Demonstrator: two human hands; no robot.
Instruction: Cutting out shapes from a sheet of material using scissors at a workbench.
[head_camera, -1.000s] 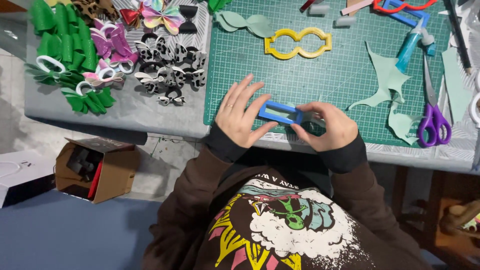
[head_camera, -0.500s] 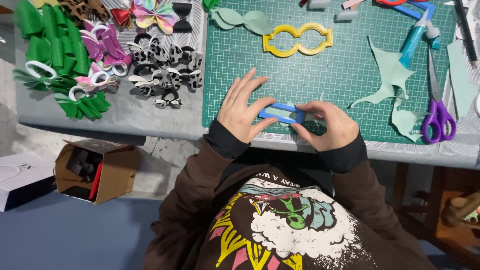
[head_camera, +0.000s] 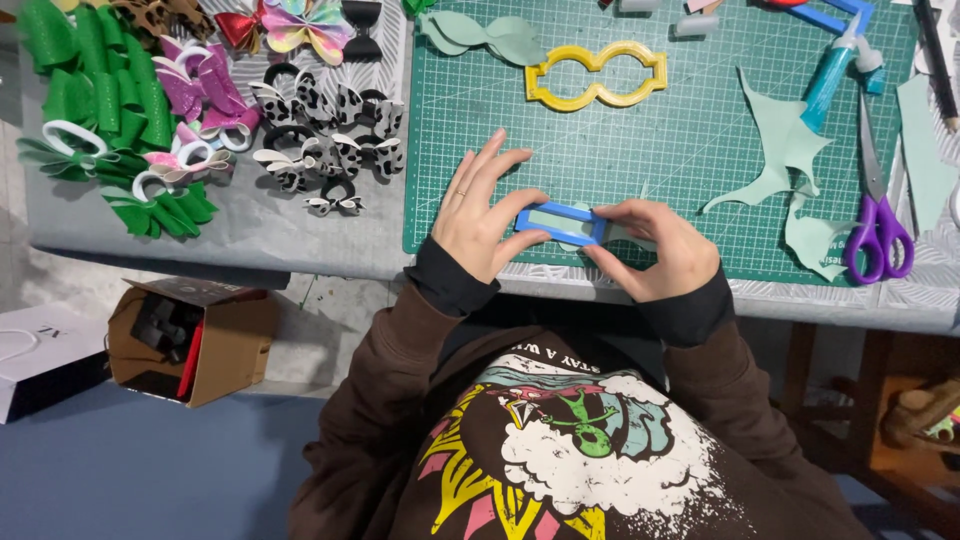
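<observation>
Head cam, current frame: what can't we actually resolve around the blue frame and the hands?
- Mint sheet under the blue frame: its outline is hidden by the frame, the left hand and the right hand.
- Right hand's fingers: tips curl over the frame's end, so contact underneath is unseen.
- Glue bottle and blue tool beside it: cut by the top edge.
- Cardboard box contents: too dark to identify.

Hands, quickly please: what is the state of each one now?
Left hand: fingers spread, thumb and fingertips holding the blue rectangular frame.
Right hand: curled, pinching the other end of the same frame.
</observation>
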